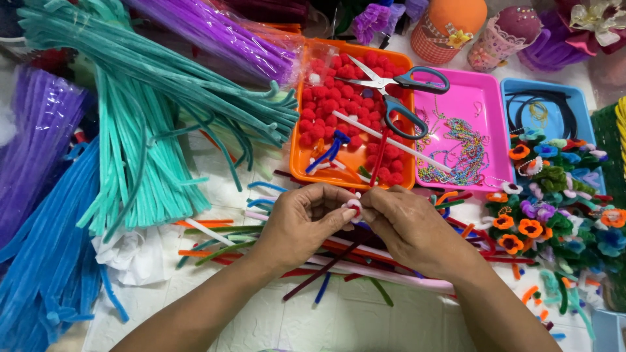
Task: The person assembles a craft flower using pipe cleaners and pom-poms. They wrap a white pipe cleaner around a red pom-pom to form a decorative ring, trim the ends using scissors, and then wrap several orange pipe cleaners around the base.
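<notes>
My left hand (301, 220) and my right hand (407, 225) meet fingertip to fingertip over the table. Between them they pinch a small red and white pipe-cleaner piece (354, 207). A dark red pipe-cleaner stem (326, 268) runs down and to the left from under the hands. Loose pipe cleaners (222, 234) in several colours lie beneath and around both hands. Just beyond the fingers stands an orange tray (297, 171) filled with red pompoms (326, 107).
Scissors (398, 91) lie across the orange tray and a pink tray (495, 91) holding bead chains. A blue tray (583, 111) and several finished pipe-cleaner flowers (531, 228) sit at right. Teal (137, 150), blue (45, 254) and purple (222, 32) pipe-cleaner bundles fill the left.
</notes>
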